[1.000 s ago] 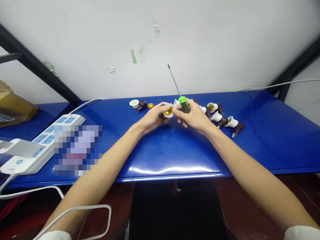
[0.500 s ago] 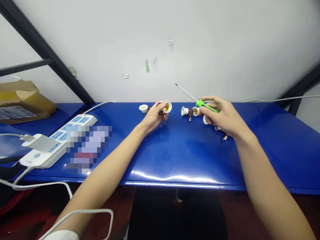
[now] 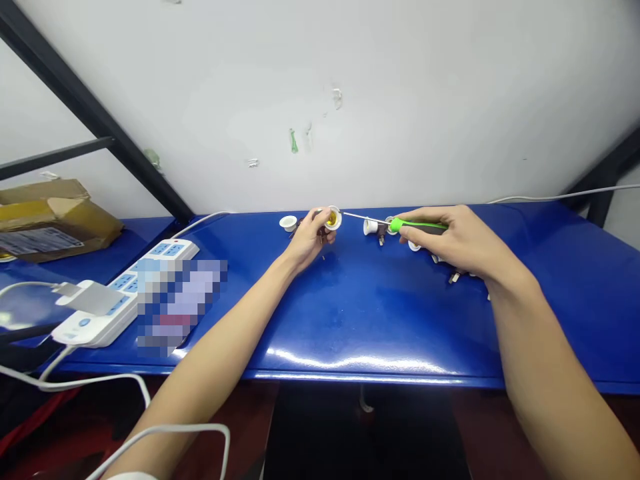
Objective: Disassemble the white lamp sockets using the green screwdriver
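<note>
the screwdriver has a bright green and dark brown handle and a silver shaft. the lamp holder is white around a yellow brass centre. the desk is glossy deep blue. the power strip is white with blue panels, and the white wall carries a green smear.

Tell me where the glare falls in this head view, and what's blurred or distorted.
In the head view, white glare streaks along the front edge of the blue table; a pixelated patch hides the area beside the power strip; wide-angle distortion slants the black frame bar and seems to bow the table's edge.
</note>
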